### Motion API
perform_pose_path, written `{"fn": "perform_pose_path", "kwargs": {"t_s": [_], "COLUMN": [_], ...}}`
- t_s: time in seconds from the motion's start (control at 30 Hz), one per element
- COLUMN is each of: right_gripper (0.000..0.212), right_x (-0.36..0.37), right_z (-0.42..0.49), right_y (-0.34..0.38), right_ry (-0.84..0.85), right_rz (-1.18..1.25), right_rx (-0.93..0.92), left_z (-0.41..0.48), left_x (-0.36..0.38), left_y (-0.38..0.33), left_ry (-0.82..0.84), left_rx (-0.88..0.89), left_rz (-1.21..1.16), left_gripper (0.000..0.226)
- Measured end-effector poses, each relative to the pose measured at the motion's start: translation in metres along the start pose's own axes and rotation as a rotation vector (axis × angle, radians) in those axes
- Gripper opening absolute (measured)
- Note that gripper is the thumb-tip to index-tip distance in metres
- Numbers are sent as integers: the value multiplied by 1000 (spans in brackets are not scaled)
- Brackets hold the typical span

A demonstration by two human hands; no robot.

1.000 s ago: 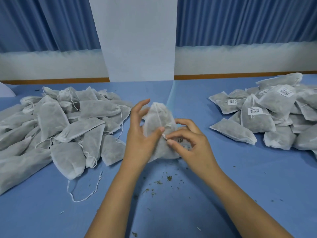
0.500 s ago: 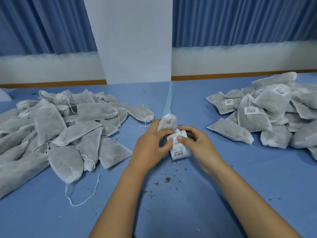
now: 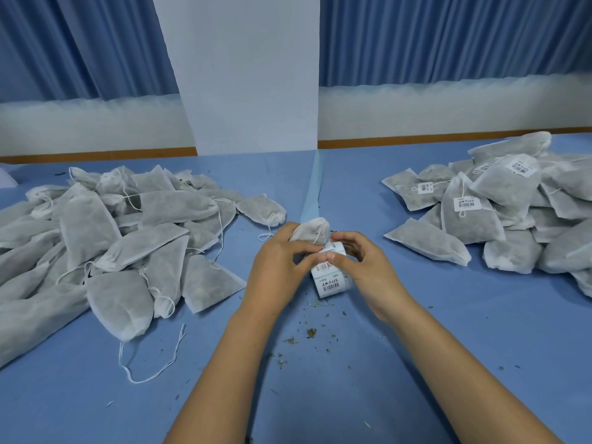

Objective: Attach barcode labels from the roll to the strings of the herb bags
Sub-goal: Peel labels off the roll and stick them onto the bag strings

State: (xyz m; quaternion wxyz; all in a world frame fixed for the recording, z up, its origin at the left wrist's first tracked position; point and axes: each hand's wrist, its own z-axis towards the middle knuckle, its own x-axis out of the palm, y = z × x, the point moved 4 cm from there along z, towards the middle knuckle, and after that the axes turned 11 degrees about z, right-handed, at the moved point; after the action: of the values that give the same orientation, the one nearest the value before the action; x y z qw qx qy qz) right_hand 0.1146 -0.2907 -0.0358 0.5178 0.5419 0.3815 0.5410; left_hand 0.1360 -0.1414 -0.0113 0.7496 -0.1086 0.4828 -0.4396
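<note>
A white roll of barcode labels [image 3: 331,280] lies on the blue table at the centre. My left hand [image 3: 277,270] holds a grey herb bag [image 3: 309,231] just behind the roll, with the bag's white string hanging over its front. My right hand [image 3: 362,267] grips the roll from the right. Both thumbs meet on the top label of the roll. Whether a label is peeled off is hidden by the fingers.
A big heap of unlabelled herb bags [image 3: 105,238] covers the left of the table, with loose strings trailing toward me. A pile of labelled bags [image 3: 499,216] sits at the right. Herb crumbs [image 3: 310,333] lie before my hands. A white pillar [image 3: 250,75] stands behind.
The herb bag was held upright between both hands a second ago. It has come down behind the label roll, and both hands have settled on the roll, thumbs pressing together on its top label.
</note>
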Motion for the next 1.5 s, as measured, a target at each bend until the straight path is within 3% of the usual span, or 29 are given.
{"fn": "perform_pose_path", "kwargs": {"t_s": [0.13,0.27,0.47,0.53,0.6,0.67,0.77,0.83,0.93,1.03,1.27,1.37,1.5], "right_gripper": [27,29,27,29,31,30,11,23,34,34,23,30,28], "right_x": [0,1,4,4,5,5,4,5,13,18,15,11,3], "right_z": [1,1,-3,-3,-2,-5,-15,-21,-26,-28,-25,-24,-22], "right_y": [0,-1,0,1,1,6,28,39,43,42,38,40,48], "right_ry": [1,-11,-69,-100,-142,-197,-282,-220,-48,1,88,20,-40], "right_rz": [-9,-38,-23,-61,-126,-210,-359,-314,-45,76,194,201,84], "right_rx": [1,-5,-22,-35,-43,-96,-372,-453,-303,-191,-63,-59,-121], "left_z": [-1,-2,-5,-12,-17,-21,-22,-22,-23,-24,-23,-21,-20], "left_x": [1,0,-40,-55,-63,-61,-49,-45,-41,-37,-37,-41,-50], "left_y": [3,9,23,21,11,-4,-21,-24,-26,-31,-33,-28,-21], "left_ry": [-35,-78,-464,-594,-648,-631,-575,-559,-526,-482,-439,-387,-455], "left_rx": [-49,-194,-473,-436,-281,-62,212,308,417,486,441,282,60], "left_rz": [-38,-163,-375,-399,-309,-134,82,140,223,252,257,89,-98], "left_gripper": [7,12,21,24,22,16,14,13,12,13,27,33,14]}}
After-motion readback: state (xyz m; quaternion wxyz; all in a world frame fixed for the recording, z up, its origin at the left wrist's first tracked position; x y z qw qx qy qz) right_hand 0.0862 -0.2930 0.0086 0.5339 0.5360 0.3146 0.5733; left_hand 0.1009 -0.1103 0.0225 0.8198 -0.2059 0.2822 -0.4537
